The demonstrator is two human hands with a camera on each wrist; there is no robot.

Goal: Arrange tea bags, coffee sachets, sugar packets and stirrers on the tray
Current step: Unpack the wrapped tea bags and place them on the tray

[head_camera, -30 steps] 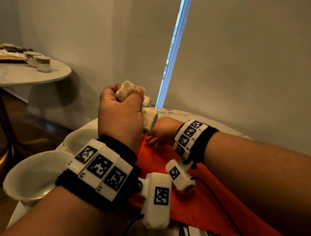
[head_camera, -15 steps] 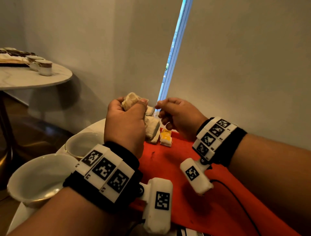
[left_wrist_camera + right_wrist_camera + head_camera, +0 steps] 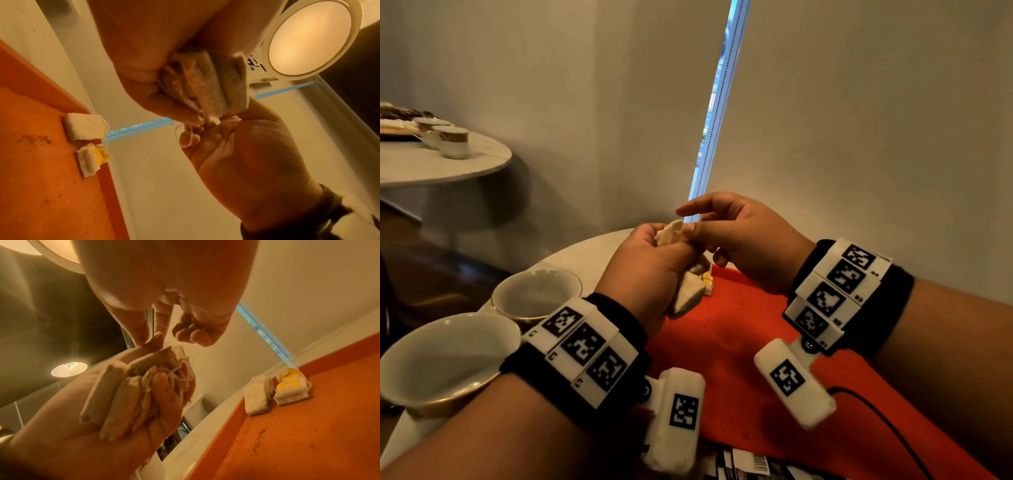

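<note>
My left hand grips a bundle of several beige tea bags above the far left corner of the orange tray. In the right wrist view the bundle lies in the palm with loose strings. My right hand pinches the top tea bag of the bundle between thumb and finger. Two tea bags lie in the tray's far corner: a plain one and one with a yellow tag, also seen as the plain bag and the tagged bag.
Two white cups stand on the round table left of the tray. Dark printed sachets lie at the near edge. A black cable crosses the tray. Another table with small cups stands at far left.
My right hand rose from the tray's far corner, leaving the yellow-tagged tea bag there, and now pinches the top of the bundle. My left hand keeps its grip on the bundle.
</note>
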